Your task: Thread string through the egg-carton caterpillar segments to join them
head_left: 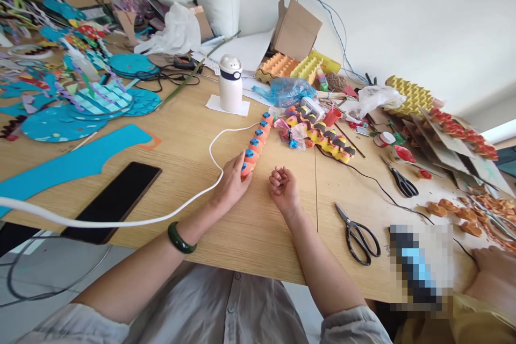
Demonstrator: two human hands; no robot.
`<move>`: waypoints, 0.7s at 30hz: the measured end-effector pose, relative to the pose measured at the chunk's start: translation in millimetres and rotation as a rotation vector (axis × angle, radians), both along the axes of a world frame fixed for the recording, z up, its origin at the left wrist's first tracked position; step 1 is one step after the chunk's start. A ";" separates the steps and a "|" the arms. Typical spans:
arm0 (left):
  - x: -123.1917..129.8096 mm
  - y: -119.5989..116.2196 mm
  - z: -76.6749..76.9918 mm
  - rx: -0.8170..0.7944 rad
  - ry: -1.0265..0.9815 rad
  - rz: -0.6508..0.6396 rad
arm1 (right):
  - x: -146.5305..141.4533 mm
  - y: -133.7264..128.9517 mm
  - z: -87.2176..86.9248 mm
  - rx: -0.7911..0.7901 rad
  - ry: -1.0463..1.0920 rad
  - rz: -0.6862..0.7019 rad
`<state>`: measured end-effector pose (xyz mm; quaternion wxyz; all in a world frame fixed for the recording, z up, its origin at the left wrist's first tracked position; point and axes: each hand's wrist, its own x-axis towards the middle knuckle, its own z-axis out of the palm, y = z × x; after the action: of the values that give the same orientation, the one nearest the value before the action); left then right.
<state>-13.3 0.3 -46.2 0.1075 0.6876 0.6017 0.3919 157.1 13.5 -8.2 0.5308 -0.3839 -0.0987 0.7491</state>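
My left hand [234, 181] is closed around the near end of an orange egg-carton strip [259, 142]. The strip lies on the table as a row of bumps with blue pieces on top. My right hand [283, 187] rests palm up just right of it, fingers curled in, and nothing shows in them. A white cable [209, 153] loops past my left hand to the strip's far end. Beyond my right hand are painted yellow and black egg-carton strips [328, 140] and small candy-like wrappers [294, 134].
Black-handled scissors [363, 242] and a second pair [403, 180] lie at right. A co-worker's hand [495, 269] rests near orange carton pieces [470, 215]. A dark phone [116, 199] and blue cutout [80, 161] lie at left. A white bottle [231, 86] stands ahead.
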 end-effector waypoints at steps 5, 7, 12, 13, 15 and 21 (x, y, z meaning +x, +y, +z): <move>-13.7 -28.1 6.5 0.004 -0.202 -0.040 | -0.1 -1.0 3.0 0.013 -0.008 -0.018; -17.6 -42.7 15.1 -0.013 -0.275 -0.036 | 0.0 -0.9 3.2 0.021 -0.012 -0.021; -25.6 -78.8 31.5 -0.142 -0.391 -0.032 | 0.3 -0.2 2.6 0.038 -0.024 -0.029; -28.4 -85.8 32.1 -0.156 -0.408 -0.047 | 0.4 0.0 2.7 0.040 -0.025 -0.033; -36.4 -99.3 31.5 -0.115 -0.410 -0.069 | 0.5 0.2 3.1 0.041 -0.023 -0.038; -71.4 -137.4 37.2 -0.039 -0.125 -0.240 | 2.3 1.1 4.4 0.052 -0.026 -0.034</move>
<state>-84.8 -137.1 -9.0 0.2040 0.7267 0.5147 0.4066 159.4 14.6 -3.8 0.5517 -0.3812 -0.1183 0.7323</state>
